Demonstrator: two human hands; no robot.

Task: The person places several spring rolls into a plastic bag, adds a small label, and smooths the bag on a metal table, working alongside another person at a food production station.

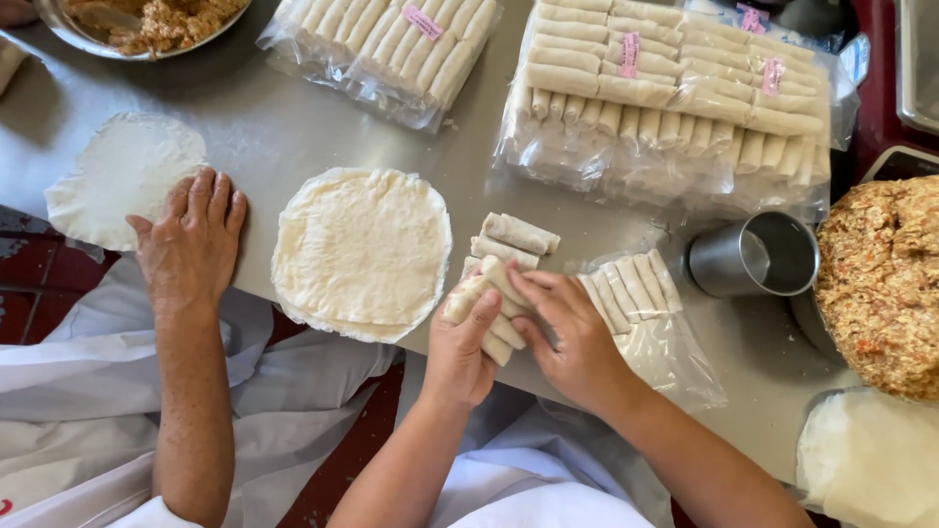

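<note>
My left hand (458, 354) is closed around a few pale rolled spring rolls (477, 289) just above the table's near edge. My right hand (570, 332) pinches the same bundle from the right, fingertips on the top roll. More loose rolls (518, 235) lie just beyond, and an open clear bag of rolls (631, 284) lies to the right of my right hand. A stack of round wrappers (362, 254) sits left of my left hand.
A co-worker's hand (191, 244) rests flat by a single wrapper (122, 176) at the left. Sealed packs of rolls (675, 88) fill the far side of the steel table (293, 127). A metal cup (758, 254), a filling bowl (880, 284) and more wrappers (866, 455) stand right.
</note>
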